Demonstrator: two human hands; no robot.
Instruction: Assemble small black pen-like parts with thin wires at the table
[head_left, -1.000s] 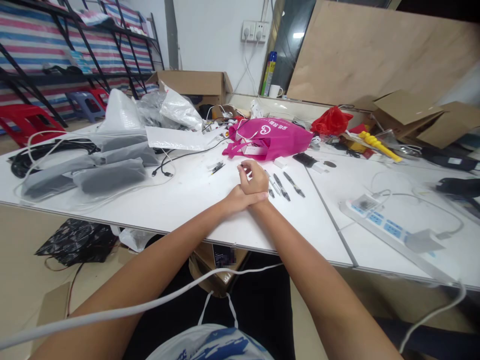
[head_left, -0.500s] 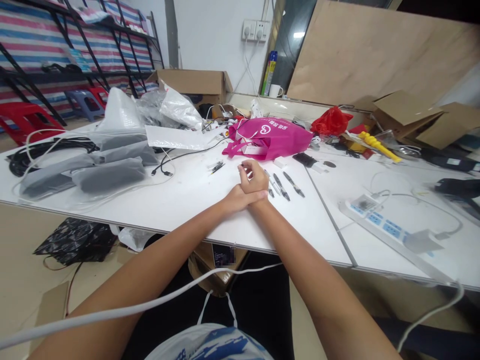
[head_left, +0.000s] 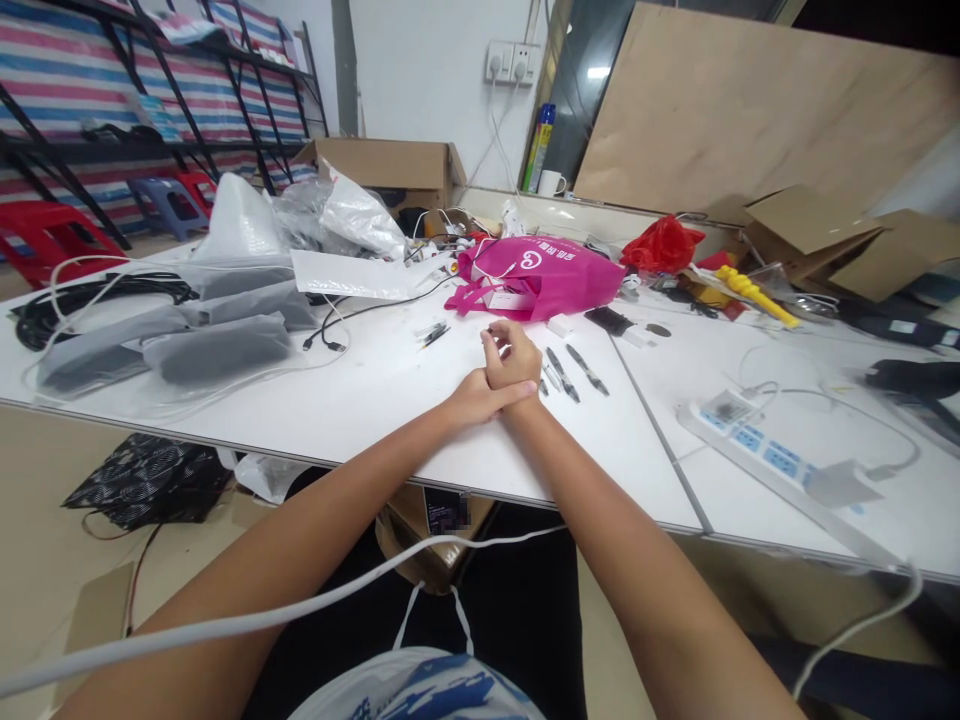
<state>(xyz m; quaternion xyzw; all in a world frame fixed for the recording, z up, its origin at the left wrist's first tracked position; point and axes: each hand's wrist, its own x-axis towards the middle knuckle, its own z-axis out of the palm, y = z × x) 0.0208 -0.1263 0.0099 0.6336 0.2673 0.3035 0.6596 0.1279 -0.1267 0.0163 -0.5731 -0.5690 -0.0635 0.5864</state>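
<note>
My left hand (head_left: 480, 396) is closed around my right wrist, its thumb lying across the top. Just beyond it, my right hand (head_left: 514, 355) is raised over the table with curled fingers. A small dark spot shows at its fingertips, too small to name. Several pens (head_left: 562, 374) lie side by side to the right of my right hand, partly covered by it. To the left, thin pen parts (head_left: 435, 335) rest on the white table (head_left: 397, 385). Behind the hands sits a pink cloth bag (head_left: 570, 275).
Grey plastic-wrapped packages (head_left: 217, 350) and coiled black cable (head_left: 97, 300) occupy the left side. A white power strip (head_left: 757, 440) lies to the right, near a yellow tool handle (head_left: 754, 293) and red plastic bag (head_left: 660, 243). One white cable (head_left: 300, 605) crosses before my lap.
My right hand has shifted slightly right, its fingers bending a little differently. The left hand keeps its hold on the wrist. Everything on the table stays in place.
</note>
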